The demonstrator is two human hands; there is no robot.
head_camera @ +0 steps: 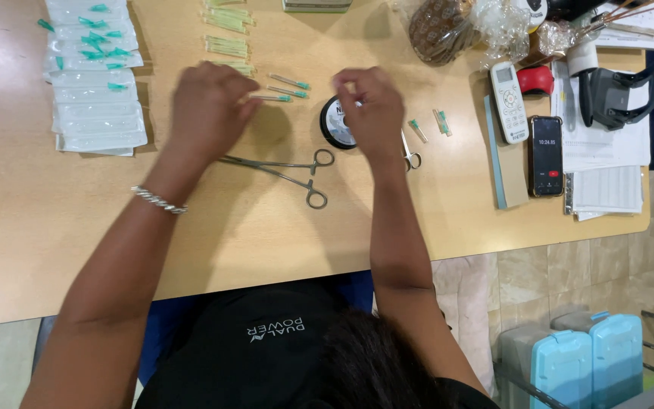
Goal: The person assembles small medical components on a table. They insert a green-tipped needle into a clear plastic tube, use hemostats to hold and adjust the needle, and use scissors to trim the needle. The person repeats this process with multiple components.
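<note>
Needle, green-hubbed [270, 98]: lies on the wooden table [266, 220], just left of the round black tin [334, 123]; its left end meets the left hand's fingertips.
Left hand [207, 110]: left of the tin, fingers bunched on the needle's end; a silver bracelet [159, 200] circles the wrist.
Right hand [372, 110]: over the tin's right edge, fingertips pinched together; whether something thin sits between them, I cannot tell.
Forceps [281, 168]: steel, lying untouched just below the tin.
Small scissors [410, 155]: right of the tin, partly hidden by the right hand.
Loose needles [289, 83]: two more just above the first, up and left of the tin; others [440, 121] well right of it.
Sealed packets [94, 98]: stacked far left of the tin.
Remote and phone [527, 129]: far right of the tin.
Step in hand: by my judgement, fine fingertip work on one needle beside the tin.
Next move calls for: a steady pinch from both hands, with the forceps in easy reach.
</note>
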